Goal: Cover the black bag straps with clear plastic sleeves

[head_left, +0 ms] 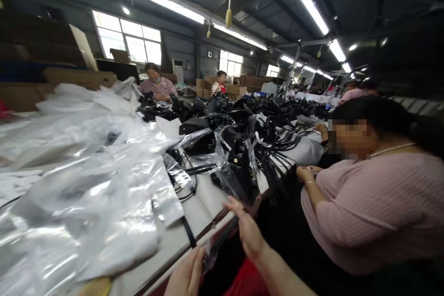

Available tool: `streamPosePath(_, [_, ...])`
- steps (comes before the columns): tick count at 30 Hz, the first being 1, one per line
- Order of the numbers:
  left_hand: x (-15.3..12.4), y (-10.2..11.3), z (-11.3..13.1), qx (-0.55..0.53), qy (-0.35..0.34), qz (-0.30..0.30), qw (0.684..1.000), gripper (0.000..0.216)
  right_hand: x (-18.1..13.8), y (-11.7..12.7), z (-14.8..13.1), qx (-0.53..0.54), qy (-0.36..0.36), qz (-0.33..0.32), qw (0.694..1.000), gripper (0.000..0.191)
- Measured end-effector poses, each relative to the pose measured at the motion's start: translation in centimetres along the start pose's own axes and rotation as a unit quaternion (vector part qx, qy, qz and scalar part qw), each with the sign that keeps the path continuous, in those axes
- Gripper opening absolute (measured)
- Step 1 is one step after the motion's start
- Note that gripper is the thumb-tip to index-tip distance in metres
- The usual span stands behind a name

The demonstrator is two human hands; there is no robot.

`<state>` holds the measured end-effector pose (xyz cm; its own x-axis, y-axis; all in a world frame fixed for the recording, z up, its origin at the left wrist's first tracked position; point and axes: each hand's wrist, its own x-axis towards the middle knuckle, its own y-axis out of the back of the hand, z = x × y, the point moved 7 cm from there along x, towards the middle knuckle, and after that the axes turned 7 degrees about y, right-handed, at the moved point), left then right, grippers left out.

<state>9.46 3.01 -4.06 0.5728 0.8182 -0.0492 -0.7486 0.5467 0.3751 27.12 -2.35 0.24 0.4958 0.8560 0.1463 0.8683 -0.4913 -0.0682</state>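
Observation:
At the table's front edge, my left hand (187, 272) is closed with thumb and fingers together on a black strap (224, 235) in clear plastic. The plastic wrap (210, 254) shows just past its fingertips. To the right, my right hand (248, 229) is held with its fingers stretched out, beside the far end of the strap; whether it touches the strap I cannot tell. Beyond it lies a black bag (239, 159) partly in clear plastic, with gold-coloured fittings. Another black strap (188, 231) hangs over the table edge near my left hand.
A large heap of clear plastic bags (114, 185) covers the table's left side. Black bags (225, 111) are piled farther back. Several black straps (277, 152) lie at the right edge. A co-worker in a pink top (378, 208) sits close on my right; other people are farther off.

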Motion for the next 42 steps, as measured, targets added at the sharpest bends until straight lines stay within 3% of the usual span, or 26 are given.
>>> streamPosePath(3, [-0.6, -0.3, 3.2, -0.012, 0.003, -0.036, 0.999, 0.057, 1.0, 1.0, -1.4, -0.06, 0.031, 0.003, 0.998, 0.059])
streamPosePath(6, [-0.4, -1.2, 5.4, -0.058, -0.015, -0.044, 0.997, 0.06, -0.7, -2.6, -1.6, -0.139, 0.071, -0.127, 0.98, 0.048])
streamPosePath(8, [-0.2, -1.4, 5.5, -0.089, -0.022, -0.021, 0.996, 0.06, -1.9, -4.3, -1.3, -0.148, 0.078, -0.19, 0.968, 0.042])
streamPosePath(10, [-0.2, -1.3, 4.8, -0.082, -0.017, -0.003, 0.997, 0.061, -1.2, -3.6, -1.1, -0.094, 0.068, -0.149, 0.982, 0.044])
streamPosePath(12, [-0.4, -1.0, 3.7, -0.048, -0.007, 0.001, 0.999, 0.061, 1.1, -0.9, -1.0, 0.006, 0.037, -0.037, 0.999, 0.048])
streamPosePath(14, [-0.6, -0.6, 3.1, -0.026, -0.004, 0.003, 1.0, 0.062, 3.3, 1.3, -1.1, 0.089, 0.012, 0.042, 0.995, 0.049])
streamPosePath(15, [-0.5, -0.5, 3.1, -0.028, 0.002, 0.002, 1.0, 0.063, 4.1, 1.7, -1.6, 0.101, 0.013, 0.046, 0.994, 0.048])
streamPosePath(17, [-0.2, -0.6, 3.6, -0.056, 0.026, -0.012, 0.998, 0.063, 4.7, 0.8, -3.1, 0.05, 0.039, -0.006, 0.998, 0.047])
streamPosePath(19, [0.4, -0.7, 5.2, -0.101, 0.037, -0.011, 0.994, 0.062, 3.9, -1.9, -4.7, -0.038, 0.066, -0.097, 0.992, 0.051])
streamPosePath(22, [1.6, 0.2, 8.4, -0.162, -0.027, 0.056, 0.985, 0.063, 2.7, -6.1, -6.9, -0.097, 0.085, -0.216, 0.968, 0.055])
streamPosePath(23, [1.9, 0.7, 9.2, -0.17, -0.049, 0.082, 0.981, 0.064, 2.9, -6.7, -7.6, -0.083, 0.088, -0.228, 0.966, 0.056])
streamPosePath(25, [2.3, 1.5, 10.1, -0.159, -0.068, 0.114, 0.978, 0.067, 4.6, -6.5, -9.0, -0.017, 0.071, -0.189, 0.979, 0.056])
streamPosePath(27, [2.9, 2.1, 10.5, -0.152, -0.052, 0.117, 0.98, 0.067, 6.9, -5.2, -10.1, 0.06, 0.043, -0.12, 0.99, 0.052])
streamPosePath(29, [3.8, 2.8, 11.7, -0.181, -0.037, 0.097, 0.978, 0.065, 8.3, -4.8, -11.6, 0.086, 0.042, -0.104, 0.99, 0.049])
streamPosePath(31, [4.9, 3.8, 14.2, -0.226, -0.044, 0.075, 0.97, 0.063, 8.5, -6.2, -13.4, 0.043, 0.054, -0.179, 0.981, 0.056])
streamPosePath(34, [6.6, 6.0, 19.3, -0.247, -0.106, 0.082, 0.96, 0.06, 8.1, -8.7, -16.4, -0.01, 0.075, -0.279, 0.957, 0.068])
streamPosePath(35, [7.0, 6.8, 20.8, -0.237, -0.132, 0.1, 0.957, 0.06, 8.5, -9.0, -17.8, -0.001, 0.093, -0.275, 0.957, 0.065])
streamPosePath(37, [7.5, 7.9, 22.7, -0.2, -0.179, 0.143, 0.953, 0.058, 10.3, -8.3, -20.7, 0.062, 0.119, -0.198, 0.971, 0.048])
streamPosePath(40, [8.3, 7.9, 23.3, -0.178, -0.19, 0.151, 0.954, 0.057, 13.1, -6.5, -23.3, 0.154, 0.1, -0.079, 0.98, 0.034])
streamPosePath(42, [8.9, 7.4, 23.2, -0.212, -0.164, 0.114, 0.957, 0.057, 13.7, -6.7, -24.2, 0.143, 0.098, -0.103, 0.979, 0.039])
